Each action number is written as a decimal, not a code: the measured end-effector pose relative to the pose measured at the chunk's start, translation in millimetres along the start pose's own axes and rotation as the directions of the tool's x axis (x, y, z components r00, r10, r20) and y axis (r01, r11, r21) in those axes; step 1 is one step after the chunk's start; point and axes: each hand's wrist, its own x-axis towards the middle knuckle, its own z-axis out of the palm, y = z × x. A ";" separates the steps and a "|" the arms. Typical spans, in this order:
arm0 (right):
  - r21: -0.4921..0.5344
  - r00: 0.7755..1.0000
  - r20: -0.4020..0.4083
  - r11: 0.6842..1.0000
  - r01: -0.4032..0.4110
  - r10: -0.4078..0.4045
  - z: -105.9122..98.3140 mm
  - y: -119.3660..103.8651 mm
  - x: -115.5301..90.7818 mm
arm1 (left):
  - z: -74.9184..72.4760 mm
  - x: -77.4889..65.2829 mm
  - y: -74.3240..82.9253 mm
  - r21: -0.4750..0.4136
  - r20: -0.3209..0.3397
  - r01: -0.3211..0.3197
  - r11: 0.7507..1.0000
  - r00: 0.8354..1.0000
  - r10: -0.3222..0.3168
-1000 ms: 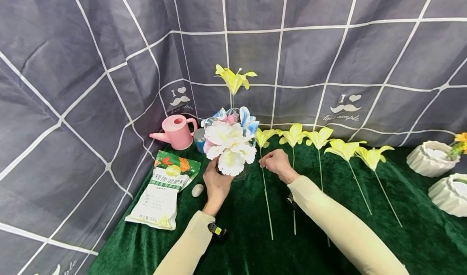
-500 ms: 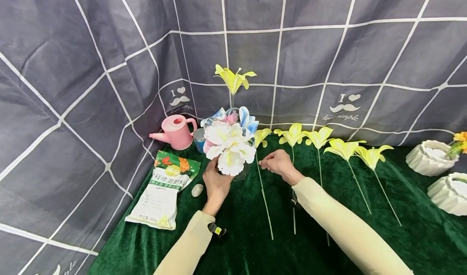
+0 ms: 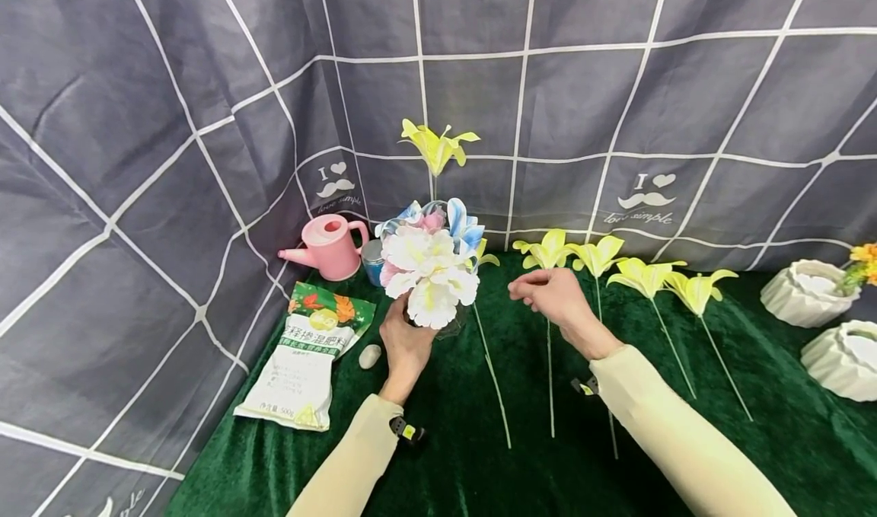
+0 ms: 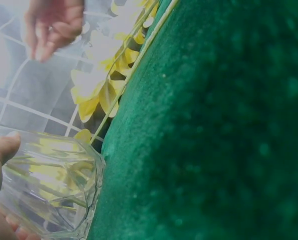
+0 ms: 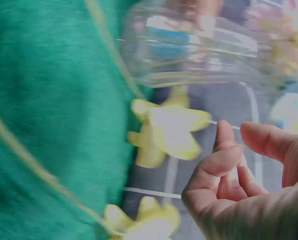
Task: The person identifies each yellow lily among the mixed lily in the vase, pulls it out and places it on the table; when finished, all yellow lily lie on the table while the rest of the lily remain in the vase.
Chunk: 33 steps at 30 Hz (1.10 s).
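Observation:
With its fingers wrapped round one side, my left hand [image 3: 406,342] holds a clear glass vase [image 4: 54,182]. Stems show through the glass in the left wrist view. Out of the vase rise a large white flower [image 3: 430,273], blue petals [image 3: 466,228], pink ones and a tall yellow lily [image 3: 438,150]. My right hand [image 3: 558,300] hovers above the cloth right of the vase, fingers loosely bent. In the right wrist view its thumb [image 5: 268,140] stands apart from the fingers, with nothing between. Nearest the vase lies a yellow lily [image 5: 171,127], its head partly hidden in the head view.
Several yellow lilies [image 3: 644,277] lie in a row on the green cloth [image 3: 466,464]. At the left are a pink watering can [image 3: 330,247], a blue tin [image 3: 373,262], a fertiliser bag [image 3: 301,365] and a pale stone [image 3: 370,356]. White ribbed pots [image 3: 808,295] stand far right.
My right hand has left the stem of the nearest lily and moved right. That lily's head has shifted left, behind the bouquet. My left hand stays on the vase.

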 end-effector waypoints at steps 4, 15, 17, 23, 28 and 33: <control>0.031 0.997 -0.043 0.998 0.063 -0.062 -10.0 -25.9 -7.6 | -1.2 1.1 -0.9 0.003 -0.004 -0.002 1.000 1.000 0.002; 0.020 0.968 -0.130 0.976 0.219 -0.214 -7.9 -93.1 -4.0 | -3.7 1.4 -1.0 0.000 -0.009 -0.002 1.000 1.000 0.002; 0.017 0.966 -0.123 0.972 0.233 -0.229 -4.3 -103.2 2.0 | -3.8 1.4 -0.8 0.000 -0.008 -0.004 1.000 1.000 0.004; -0.014 0.957 -0.103 0.962 0.271 -0.271 7.1 -130.9 25.4 | -2.5 1.6 -0.9 0.007 -0.005 -0.028 1.000 1.000 0.028; -0.073 0.942 -0.106 0.948 0.311 -0.317 17.8 -144.4 50.1 | -0.8 0.6 -0.1 0.014 -0.009 -0.028 1.000 1.000 0.028; -0.109 0.939 -0.098 0.941 0.320 -0.331 29.0 -148.5 72.7 | 0.5 0.1 0.1 0.017 -0.007 -0.018 1.000 1.000 0.018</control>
